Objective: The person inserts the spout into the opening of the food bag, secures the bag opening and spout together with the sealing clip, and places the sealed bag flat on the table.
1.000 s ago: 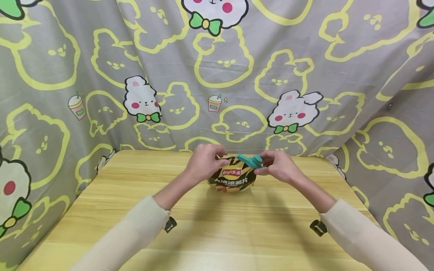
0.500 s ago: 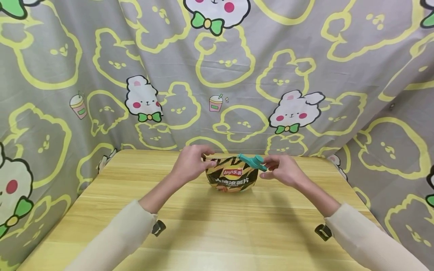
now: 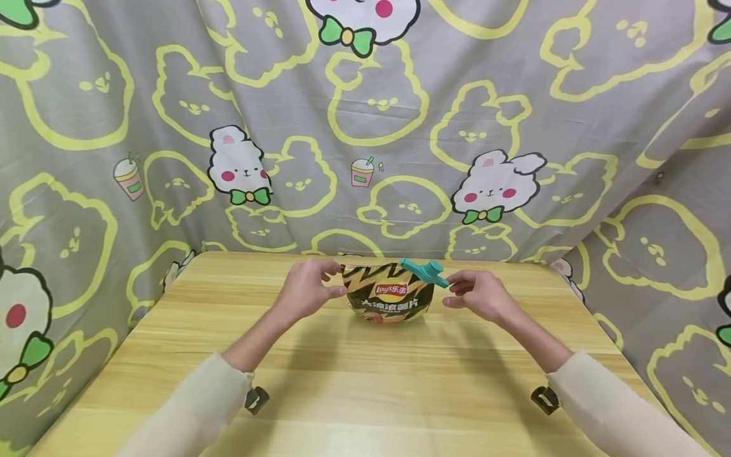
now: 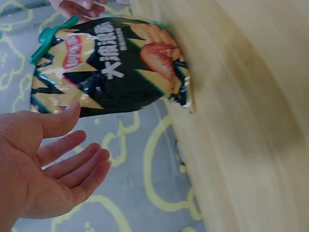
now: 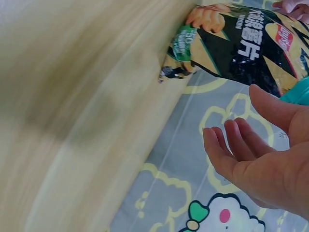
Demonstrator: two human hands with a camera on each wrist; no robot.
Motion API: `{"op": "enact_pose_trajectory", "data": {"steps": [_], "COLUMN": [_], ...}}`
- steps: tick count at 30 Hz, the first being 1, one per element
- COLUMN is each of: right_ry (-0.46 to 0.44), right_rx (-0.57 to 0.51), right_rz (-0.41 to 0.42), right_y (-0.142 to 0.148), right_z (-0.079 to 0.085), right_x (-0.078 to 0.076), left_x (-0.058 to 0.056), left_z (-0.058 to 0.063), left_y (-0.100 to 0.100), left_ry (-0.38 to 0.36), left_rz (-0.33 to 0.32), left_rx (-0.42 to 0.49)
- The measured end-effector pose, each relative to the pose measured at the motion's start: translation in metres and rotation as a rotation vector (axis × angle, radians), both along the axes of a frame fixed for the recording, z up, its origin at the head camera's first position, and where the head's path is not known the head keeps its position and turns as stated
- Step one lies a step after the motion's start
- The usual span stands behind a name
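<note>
A black and yellow bag of potato chips [image 3: 388, 295] with a red and yellow logo stands upright near the table's far edge. Across its upper right corner sits a teal bag clip [image 3: 425, 271], tilted down to the right. My left hand [image 3: 308, 289] is just left of the bag, fingers relaxed and holding nothing; the left wrist view shows its palm [image 4: 46, 164] and spread thumb beside the bag [image 4: 108, 67]. On the other side my right hand [image 3: 480, 294] is near the clip's lower end, its fingers loosely bent around nothing. In the right wrist view this hand [image 5: 263, 150] appears below the bag.
The light wooden table [image 3: 365, 393] stretches toward me in front of the bag. A grey curtain [image 3: 285, 114] with yellow outlines and white rabbit figures hangs behind the table and at both sides.
My left hand has moved left and down, away from the bag's top. My right hand has drawn back slightly to the right from the clip. Bag and clip stay in place.
</note>
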State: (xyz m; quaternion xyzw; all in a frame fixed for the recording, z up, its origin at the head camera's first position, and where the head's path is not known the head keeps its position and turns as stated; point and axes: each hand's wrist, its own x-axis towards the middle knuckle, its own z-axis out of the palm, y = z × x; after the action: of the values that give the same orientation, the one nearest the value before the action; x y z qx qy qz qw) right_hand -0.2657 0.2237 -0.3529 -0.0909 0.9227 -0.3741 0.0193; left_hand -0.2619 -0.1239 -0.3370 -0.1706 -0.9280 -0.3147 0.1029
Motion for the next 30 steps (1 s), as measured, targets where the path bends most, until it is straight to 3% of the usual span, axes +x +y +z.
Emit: {"op": "enact_pose_trajectory", "data": {"steps": [12, 18, 30], "right_ry": [-0.029, -0.01, 0.051], "right_rx": [-0.105, -0.136, -0.178], "right_rz": [-0.056, -0.075, -0.097], "right_y": [-0.008, -0.015, -0.028], "right_z": [-0.033, -0.045, -0.057], "right_x": [-0.003, -0.003, -0.007], "left_x": [-0.012, -0.017, -0.022], "left_z": [-0.041, -0.057, -0.067], "left_y": [0.002, 0.007, 0.017], "left_ry": [-0.128, -0.126, -0.125], "left_rz": [0.017, -0.002, -0.02], "left_rx": [0.032, 0.036, 0.086]}}
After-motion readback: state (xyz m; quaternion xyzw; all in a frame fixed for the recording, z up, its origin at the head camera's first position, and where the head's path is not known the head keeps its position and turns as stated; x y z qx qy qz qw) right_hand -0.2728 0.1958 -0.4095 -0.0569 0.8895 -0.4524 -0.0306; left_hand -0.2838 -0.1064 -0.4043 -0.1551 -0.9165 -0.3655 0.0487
